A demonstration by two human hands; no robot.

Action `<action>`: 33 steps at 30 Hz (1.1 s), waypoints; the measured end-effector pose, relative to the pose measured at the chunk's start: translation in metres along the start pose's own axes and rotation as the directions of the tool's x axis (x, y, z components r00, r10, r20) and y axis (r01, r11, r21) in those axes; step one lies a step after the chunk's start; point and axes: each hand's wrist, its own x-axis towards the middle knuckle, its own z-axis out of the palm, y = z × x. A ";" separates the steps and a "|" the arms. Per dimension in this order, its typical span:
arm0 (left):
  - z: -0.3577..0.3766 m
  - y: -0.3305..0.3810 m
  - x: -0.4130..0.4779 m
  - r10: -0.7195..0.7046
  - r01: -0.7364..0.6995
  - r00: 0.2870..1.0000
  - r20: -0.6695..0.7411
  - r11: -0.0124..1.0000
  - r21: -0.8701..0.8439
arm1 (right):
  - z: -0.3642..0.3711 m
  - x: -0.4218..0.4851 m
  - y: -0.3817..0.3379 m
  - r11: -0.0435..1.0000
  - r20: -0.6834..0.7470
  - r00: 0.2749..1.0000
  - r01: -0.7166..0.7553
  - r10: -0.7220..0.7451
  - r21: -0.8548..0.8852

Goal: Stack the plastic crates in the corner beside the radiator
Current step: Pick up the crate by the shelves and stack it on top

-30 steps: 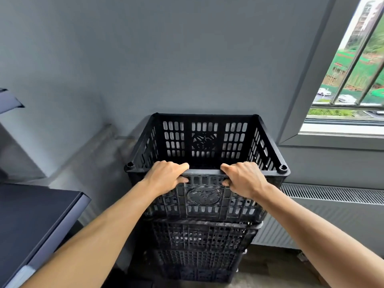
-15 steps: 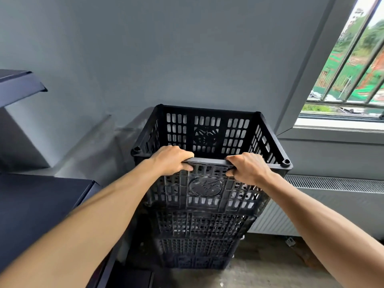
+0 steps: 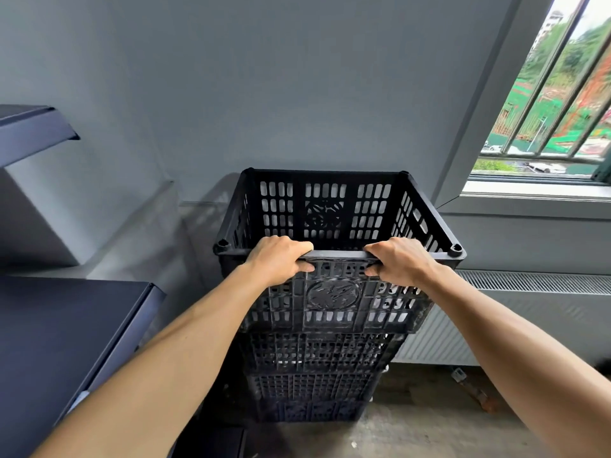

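Gripping fingers of the left hand [image 3: 277, 259] and right hand [image 3: 398, 262] are curled round the near rim of the top crate [image 3: 334, 297]. It is set on the crate stack [image 3: 314, 357] near the grey wall [image 3: 297, 94], between the radiator [image 3: 529, 312] and a dark shelf [image 3: 66, 332]; open floor [image 3: 416, 428] is seen at the right.

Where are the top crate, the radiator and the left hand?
top crate [image 3: 334, 294]: head view, round emblem on its near wall.
radiator [image 3: 529, 282]: head view, slotted top grille.
left hand [image 3: 277, 259]: head view, back of the hand.
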 end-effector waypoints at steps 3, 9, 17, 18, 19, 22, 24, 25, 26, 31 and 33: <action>0.000 0.002 -0.001 0.003 -0.003 1.000 -0.018 1.000 0.012 | 0.001 0.000 0.001 1.000 -0.012 1.000 0.010 -0.010 0.000; -0.004 0.001 0.004 0.000 0.000 1.000 -0.027 1.000 -0.001 | 0.000 0.003 0.001 0.999 -0.109 0.994 0.032 -0.033 -0.008; -0.002 0.004 0.016 0.043 -0.041 0.997 -0.062 0.998 0.041 | 0.005 0.004 0.012 0.999 -0.155 0.987 0.029 -0.031 -0.019; -0.002 0.001 0.017 0.043 -0.041 0.997 -0.065 0.998 0.044 | 0.005 0.006 0.011 0.999 -0.154 0.988 0.032 -0.034 -0.021; -0.001 -0.001 0.016 0.041 -0.038 0.997 -0.067 0.998 0.045 | 0.004 0.008 0.009 0.999 -0.149 0.988 0.036 -0.038 -0.018; -0.001 -0.008 0.015 0.041 -0.040 0.998 -0.046 0.999 0.030 | 0.003 0.013 0.006 0.999 -0.128 0.991 0.046 -0.047 -0.014; -0.003 -0.010 0.016 0.047 -0.046 0.999 -0.024 0.999 0.017 | 0.002 0.016 0.006 0.999 -0.112 0.992 0.048 -0.050 -0.014; -0.003 -0.011 0.016 0.047 -0.047 0.999 -0.020 0.999 0.009 | 0.001 0.017 0.006 0.998 -0.107 0.993 0.052 -0.054 -0.019; -0.003 -0.011 0.015 0.047 -0.047 0.999 -0.019 0.999 0.002 | 0.002 0.017 0.006 0.998 -0.101 0.993 0.057 -0.059 -0.024; -0.001 -0.008 0.005 0.042 -0.042 0.999 -0.025 0.999 0.007 | 0.004 0.014 0.005 0.996 -0.092 0.992 0.077 -0.081 -0.050; 0.000 -0.006 0.004 0.045 -0.045 0.999 -0.026 0.999 0.010 | 0.004 0.013 0.007 0.996 -0.080 0.994 0.076 -0.080 -0.055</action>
